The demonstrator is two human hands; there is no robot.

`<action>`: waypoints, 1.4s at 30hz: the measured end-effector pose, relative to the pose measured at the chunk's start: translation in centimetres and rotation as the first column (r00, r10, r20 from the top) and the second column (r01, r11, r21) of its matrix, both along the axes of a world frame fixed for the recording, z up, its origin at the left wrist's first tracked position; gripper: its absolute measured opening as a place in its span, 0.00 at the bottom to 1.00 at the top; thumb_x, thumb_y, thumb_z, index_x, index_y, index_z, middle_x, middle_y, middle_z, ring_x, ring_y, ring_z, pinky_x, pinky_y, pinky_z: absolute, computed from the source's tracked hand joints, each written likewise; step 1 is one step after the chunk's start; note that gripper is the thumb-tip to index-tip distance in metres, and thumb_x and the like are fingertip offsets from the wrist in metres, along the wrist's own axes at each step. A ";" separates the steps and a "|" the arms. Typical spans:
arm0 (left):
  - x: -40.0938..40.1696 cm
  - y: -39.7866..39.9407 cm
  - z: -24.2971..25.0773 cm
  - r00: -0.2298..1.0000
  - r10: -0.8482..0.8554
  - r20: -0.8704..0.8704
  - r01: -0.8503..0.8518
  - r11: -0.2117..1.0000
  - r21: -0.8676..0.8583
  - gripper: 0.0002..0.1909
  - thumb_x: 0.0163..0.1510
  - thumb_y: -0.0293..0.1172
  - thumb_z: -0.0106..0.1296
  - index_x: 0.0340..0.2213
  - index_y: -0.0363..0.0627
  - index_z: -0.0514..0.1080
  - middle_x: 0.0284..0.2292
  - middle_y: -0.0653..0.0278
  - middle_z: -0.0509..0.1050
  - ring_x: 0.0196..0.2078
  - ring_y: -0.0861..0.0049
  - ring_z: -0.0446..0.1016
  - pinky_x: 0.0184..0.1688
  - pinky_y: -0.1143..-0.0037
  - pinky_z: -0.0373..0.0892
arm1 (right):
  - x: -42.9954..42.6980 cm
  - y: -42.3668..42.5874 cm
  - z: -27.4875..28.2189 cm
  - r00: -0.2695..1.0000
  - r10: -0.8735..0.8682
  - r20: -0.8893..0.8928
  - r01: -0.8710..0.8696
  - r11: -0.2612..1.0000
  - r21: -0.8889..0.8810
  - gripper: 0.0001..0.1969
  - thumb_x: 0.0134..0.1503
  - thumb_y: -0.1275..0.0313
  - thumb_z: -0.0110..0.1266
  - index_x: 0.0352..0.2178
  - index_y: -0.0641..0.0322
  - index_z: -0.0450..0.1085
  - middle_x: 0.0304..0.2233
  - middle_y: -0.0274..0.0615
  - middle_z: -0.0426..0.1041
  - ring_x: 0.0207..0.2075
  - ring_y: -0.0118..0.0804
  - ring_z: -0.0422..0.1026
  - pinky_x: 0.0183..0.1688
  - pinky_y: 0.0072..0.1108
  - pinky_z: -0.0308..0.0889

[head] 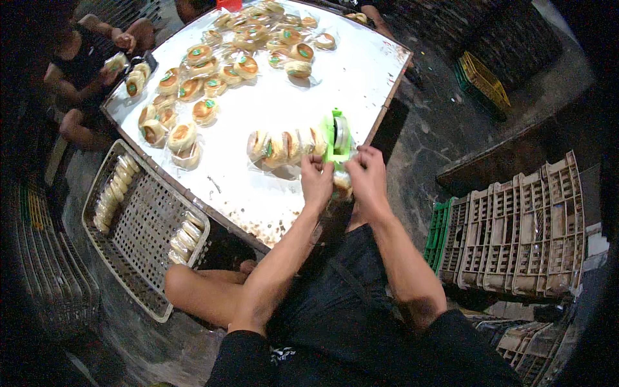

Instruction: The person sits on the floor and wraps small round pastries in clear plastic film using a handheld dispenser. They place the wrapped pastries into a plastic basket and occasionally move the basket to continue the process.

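Note:
At the table's near right corner, a green tape dispenser (pixel 336 138) stands with a roll of tape in it. My left hand (pixel 316 181) and my right hand (pixel 368 180) come together just in front of it, fingers pinched. Between them is a clear plastic bag (pixel 342 180) with bread in it, partly hidden by the hands and blurred. Left of the dispenser lies a clear bag with a row of several round buns (pixel 287 145), one showing a green label.
Many bagged buns (pixel 244 65) cover the far side of the white table (pixel 271 101). A plastic crate (pixel 145 213) with packed rows of buns stands at the left. Stacked crates (pixel 517 232) are at the right. Another person (pixel 80 72) sits at the far left, holding a bag.

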State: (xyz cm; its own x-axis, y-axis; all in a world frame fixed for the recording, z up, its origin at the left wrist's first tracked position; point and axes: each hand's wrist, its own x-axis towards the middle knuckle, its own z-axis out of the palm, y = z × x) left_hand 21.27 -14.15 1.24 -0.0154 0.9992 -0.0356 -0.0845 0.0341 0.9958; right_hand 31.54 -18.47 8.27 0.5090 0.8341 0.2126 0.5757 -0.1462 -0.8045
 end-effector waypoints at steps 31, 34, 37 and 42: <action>-0.4 -4.1 -1.0 0.902 -0.216 -0.373 0.191 0.976 -0.105 0.15 0.47 0.29 0.56 0.34 0.37 0.63 0.27 0.54 0.70 0.30 0.66 0.70 0.35 0.68 0.68 | 6.1 3.9 -9.3 0.958 0.275 -0.086 -0.274 0.775 -0.570 0.20 0.48 0.58 0.63 0.27 0.70 0.78 0.23 0.52 0.77 0.27 0.46 0.77 0.32 0.34 0.69; -0.5 -4.2 -2.0 0.911 -0.203 -0.360 0.182 0.979 -0.091 0.16 0.47 0.31 0.58 0.34 0.36 0.63 0.27 0.55 0.71 0.29 0.64 0.71 0.35 0.67 0.68 | 6.5 4.4 -10.7 0.956 0.283 -0.082 -0.280 0.787 -0.549 0.22 0.48 0.57 0.65 0.27 0.72 0.77 0.20 0.45 0.76 0.21 0.36 0.75 0.25 0.28 0.67; -0.3 -4.5 -3.1 0.910 -0.162 -0.381 0.144 0.987 -0.075 0.18 0.47 0.32 0.58 0.36 0.37 0.64 0.28 0.51 0.74 0.32 0.55 0.74 0.36 0.63 0.69 | 6.7 4.4 -11.3 0.961 0.271 -0.048 -0.245 0.765 -0.596 0.23 0.47 0.56 0.65 0.29 0.72 0.77 0.22 0.46 0.76 0.22 0.35 0.75 0.27 0.27 0.67; 0.1 -5.5 -2.1 0.929 -0.150 -0.338 0.112 0.985 -0.130 0.18 0.47 0.33 0.57 0.37 0.37 0.64 0.28 0.50 0.74 0.33 0.51 0.75 0.37 0.61 0.70 | 6.3 2.8 -10.2 0.835 0.473 0.280 -0.163 0.700 -0.695 0.20 0.53 0.57 0.61 0.31 0.68 0.76 0.30 0.42 0.78 0.30 0.32 0.76 0.39 0.23 0.68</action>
